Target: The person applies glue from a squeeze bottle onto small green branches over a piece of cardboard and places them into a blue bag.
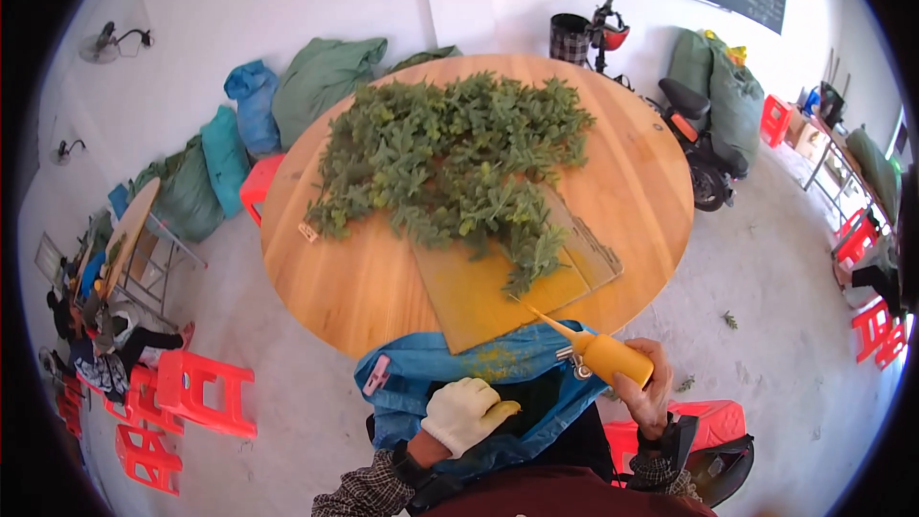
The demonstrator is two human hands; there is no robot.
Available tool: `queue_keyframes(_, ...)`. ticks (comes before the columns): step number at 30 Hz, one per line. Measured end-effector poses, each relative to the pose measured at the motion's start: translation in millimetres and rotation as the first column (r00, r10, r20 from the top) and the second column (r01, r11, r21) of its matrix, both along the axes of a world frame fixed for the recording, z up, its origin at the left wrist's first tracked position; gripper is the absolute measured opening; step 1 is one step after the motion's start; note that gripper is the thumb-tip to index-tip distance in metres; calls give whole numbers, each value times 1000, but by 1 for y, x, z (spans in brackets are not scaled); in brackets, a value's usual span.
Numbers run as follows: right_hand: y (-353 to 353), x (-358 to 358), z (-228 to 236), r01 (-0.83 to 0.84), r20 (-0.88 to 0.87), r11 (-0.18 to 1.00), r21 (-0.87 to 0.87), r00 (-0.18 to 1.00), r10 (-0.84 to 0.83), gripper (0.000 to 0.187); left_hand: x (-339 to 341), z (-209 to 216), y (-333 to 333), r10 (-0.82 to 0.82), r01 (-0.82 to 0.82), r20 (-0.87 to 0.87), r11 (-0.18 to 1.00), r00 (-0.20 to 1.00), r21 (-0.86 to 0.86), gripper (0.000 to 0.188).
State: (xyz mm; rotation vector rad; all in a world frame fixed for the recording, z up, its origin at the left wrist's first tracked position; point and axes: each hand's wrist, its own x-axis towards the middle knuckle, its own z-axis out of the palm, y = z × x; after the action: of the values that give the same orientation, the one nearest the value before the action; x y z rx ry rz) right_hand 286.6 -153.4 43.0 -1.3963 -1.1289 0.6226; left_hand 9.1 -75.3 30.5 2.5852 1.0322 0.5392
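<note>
My right hand [646, 388] grips a yellow squeeze bottle [617, 358] with a long thin nozzle, tilted up and left toward the near end of a heap of green artificial leaf sprigs [450, 153]. My left hand [469, 416], in a white glove with yellow-stained fingertips, is above the mouth of a blue bag [402, 364]. Its fingers are curled together; anything in them is hidden. The bag hangs at the table's near edge, a pink clip [377, 375] on its left rim and metal clips [574, 362] on its right. A yellow-stained cardboard sheet [459, 302] lies partly under the sprigs.
The round wooden table [325, 287] fills the middle. Red stools stand at left [206, 393] and beside my right arm [708, 421]. Stuffed sacks [325, 86] line the wall. A scooter [699, 134] is behind the table at right. Another person [115, 354] sits far left.
</note>
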Motion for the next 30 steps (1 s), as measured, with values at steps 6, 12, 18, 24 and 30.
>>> queue_keyframes(6,-5,12,-7,42,-59,996,75,998,-38,43,36,44,50,117,-192,230,920,966,340,28)
queue_keyframes(12,-4,16,-6,47,-61,998,44,997,-45,40,70,43,114,175,-204,107,869,979,451,32)
queue_keyframes(18,18,17,-3,15,52,1000,11,999,-16,39,71,14,153,153,-125,-48,922,987,366,31)
queue_keyframes(24,55,19,-1,-13,116,999,31,993,9,41,51,1,139,146,-206,189,912,971,356,25)
queue_keyframes(30,71,14,-1,-23,133,1000,-18,991,26,41,12,-4,103,197,-308,297,864,934,398,20)
